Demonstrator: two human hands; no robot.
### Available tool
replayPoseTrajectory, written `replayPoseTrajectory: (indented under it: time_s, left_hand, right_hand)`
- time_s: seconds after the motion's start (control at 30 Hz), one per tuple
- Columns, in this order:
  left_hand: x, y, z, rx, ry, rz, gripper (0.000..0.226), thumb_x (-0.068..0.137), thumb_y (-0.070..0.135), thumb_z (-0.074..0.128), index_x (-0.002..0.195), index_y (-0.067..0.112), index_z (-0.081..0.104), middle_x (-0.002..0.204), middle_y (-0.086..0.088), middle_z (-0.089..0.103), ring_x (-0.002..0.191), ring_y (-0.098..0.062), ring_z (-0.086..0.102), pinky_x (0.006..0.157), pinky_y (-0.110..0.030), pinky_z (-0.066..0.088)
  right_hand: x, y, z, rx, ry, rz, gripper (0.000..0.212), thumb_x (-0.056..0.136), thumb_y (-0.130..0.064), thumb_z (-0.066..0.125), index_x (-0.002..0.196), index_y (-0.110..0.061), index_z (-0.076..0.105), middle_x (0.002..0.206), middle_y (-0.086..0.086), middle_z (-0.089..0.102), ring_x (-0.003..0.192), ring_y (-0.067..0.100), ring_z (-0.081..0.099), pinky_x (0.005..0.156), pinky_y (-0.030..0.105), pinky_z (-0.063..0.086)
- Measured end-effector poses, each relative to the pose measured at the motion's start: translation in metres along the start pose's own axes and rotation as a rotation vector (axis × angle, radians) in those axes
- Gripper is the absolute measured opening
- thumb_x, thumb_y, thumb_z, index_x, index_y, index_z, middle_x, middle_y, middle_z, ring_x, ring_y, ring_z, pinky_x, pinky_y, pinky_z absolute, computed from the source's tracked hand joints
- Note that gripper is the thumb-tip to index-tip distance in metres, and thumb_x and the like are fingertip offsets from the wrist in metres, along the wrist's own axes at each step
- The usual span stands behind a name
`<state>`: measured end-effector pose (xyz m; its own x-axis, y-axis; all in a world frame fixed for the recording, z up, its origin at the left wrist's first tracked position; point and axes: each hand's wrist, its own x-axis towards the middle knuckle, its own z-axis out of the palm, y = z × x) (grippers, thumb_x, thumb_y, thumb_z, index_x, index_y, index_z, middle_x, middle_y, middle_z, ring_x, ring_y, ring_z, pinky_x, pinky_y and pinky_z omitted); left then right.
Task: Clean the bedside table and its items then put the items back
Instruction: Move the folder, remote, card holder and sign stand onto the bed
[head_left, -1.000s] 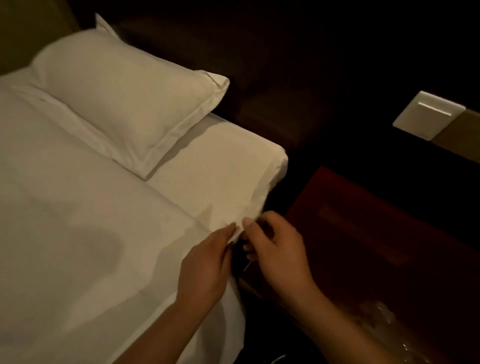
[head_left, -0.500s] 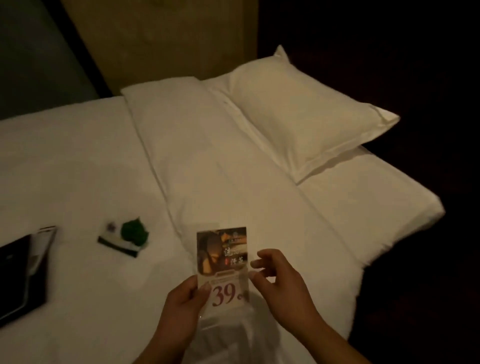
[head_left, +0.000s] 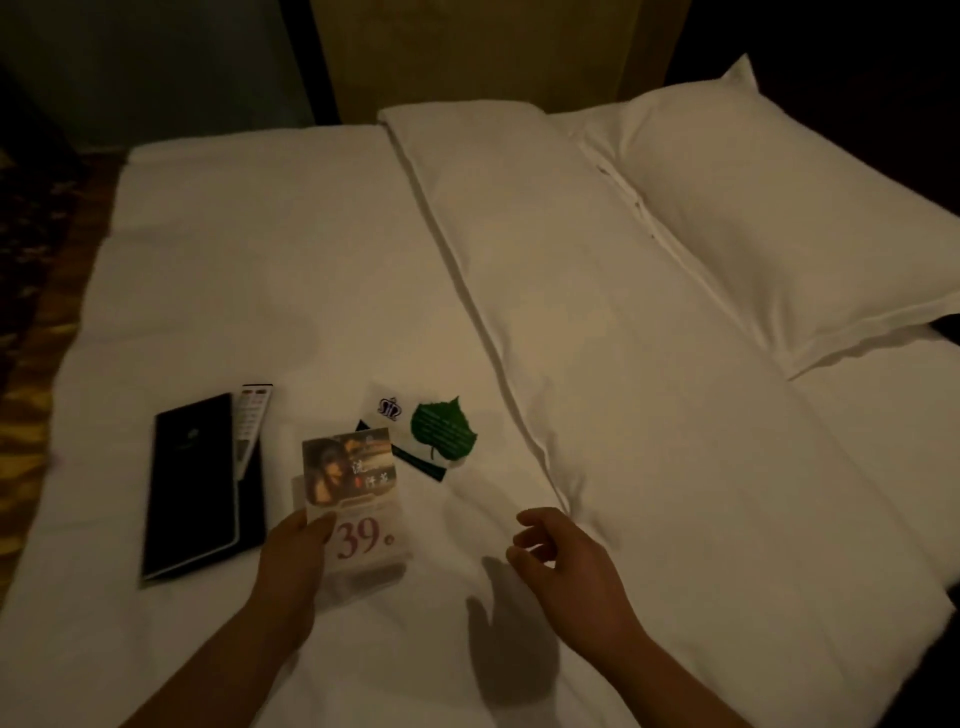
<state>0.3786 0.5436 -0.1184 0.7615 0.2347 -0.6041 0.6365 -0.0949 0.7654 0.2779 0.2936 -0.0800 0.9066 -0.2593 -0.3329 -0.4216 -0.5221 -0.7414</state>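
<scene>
My left hand (head_left: 293, 564) grips a clear acrylic sign stand (head_left: 353, 499) with a photo card reading "39", held low over the white bed (head_left: 260, 270). My right hand (head_left: 566, 564) hovers to the right of it, fingers loosely curled and holding nothing. On the bedcover to the left lies a black folder (head_left: 195, 483) with a remote control (head_left: 250, 421) resting on its right edge. Just behind the stand lie a white card with a crown logo (head_left: 388, 410) and a green leaf-shaped card (head_left: 441, 428).
A white pillow (head_left: 779, 218) lies at the right on the folded duvet edge (head_left: 519, 312). Patterned carpet (head_left: 26, 364) shows along the left side of the bed. A tan headboard panel (head_left: 467, 52) stands behind. The bedside table is out of view.
The view swung left from the bed's corner to the bed's middle. The sign stand moved left toward the folder. My right hand has let go of it and pulled away to the right.
</scene>
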Motion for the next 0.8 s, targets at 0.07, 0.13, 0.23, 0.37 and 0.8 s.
replayPoseTrajectory:
  time_s: [0.07, 0.13, 0.23, 0.37, 0.8]
  left_hand:
    - [0.02, 0.003, -0.006, 0.005, -0.004, -0.015, 0.025, 0.098, 0.01, 0.053, 0.117, -0.001, 0.065, 0.106, -0.027, 0.07, 0.087, -0.038, 0.067, 0.073, -0.038, 0.053]
    - [0.036, 0.006, -0.009, 0.048, -0.019, -0.023, 0.027, 0.097, 0.009, 0.054, 0.12, -0.003, 0.063, 0.11, -0.029, 0.069, 0.093, -0.04, 0.067, 0.077, -0.04, 0.054]
    - [0.046, 0.01, -0.01, 0.128, -0.031, -0.011, 0.021, 0.095, 0.007, 0.056, 0.113, 0.0, 0.065, 0.11, -0.027, 0.069, 0.088, -0.037, 0.066, 0.074, -0.037, 0.053]
    - [0.041, 0.011, -0.01, 0.472, 0.066, 0.151, 0.046, 0.089, 0.008, 0.06, 0.134, 0.005, 0.052, 0.129, -0.023, 0.056, 0.107, -0.038, 0.06, 0.09, -0.046, 0.054]
    - [-0.024, 0.018, 0.031, 0.915, -0.093, 0.641, 0.071, 0.09, 0.029, 0.065, 0.153, 0.015, 0.034, 0.158, -0.015, 0.034, 0.144, -0.033, 0.032, 0.115, -0.05, 0.03]
  right_hand:
    - [0.009, -0.008, 0.009, -0.015, 0.001, 0.012, 0.029, 0.087, -0.035, 0.064, 0.115, -0.038, 0.056, 0.095, -0.017, 0.065, 0.082, -0.005, 0.06, 0.066, 0.009, 0.044]
    - [0.018, -0.015, 0.018, -0.025, -0.002, 0.02, 0.03, 0.088, -0.034, 0.064, 0.117, -0.037, 0.055, 0.097, -0.017, 0.064, 0.083, -0.005, 0.059, 0.066, 0.008, 0.043]
    - [0.03, -0.023, 0.03, -0.046, -0.004, 0.027, 0.03, 0.09, -0.035, 0.062, 0.118, -0.038, 0.053, 0.1, -0.018, 0.063, 0.082, -0.009, 0.056, 0.06, 0.005, 0.038]
    - [0.038, -0.026, 0.04, -0.03, -0.017, 0.05, 0.033, 0.09, -0.032, 0.062, 0.122, -0.033, 0.054, 0.105, -0.013, 0.064, 0.083, -0.005, 0.058, 0.066, 0.01, 0.041]
    - [0.011, -0.01, 0.005, 0.054, 0.08, 0.029, 0.029, 0.088, -0.033, 0.064, 0.117, -0.034, 0.057, 0.098, -0.016, 0.065, 0.084, -0.001, 0.06, 0.075, 0.02, 0.05]
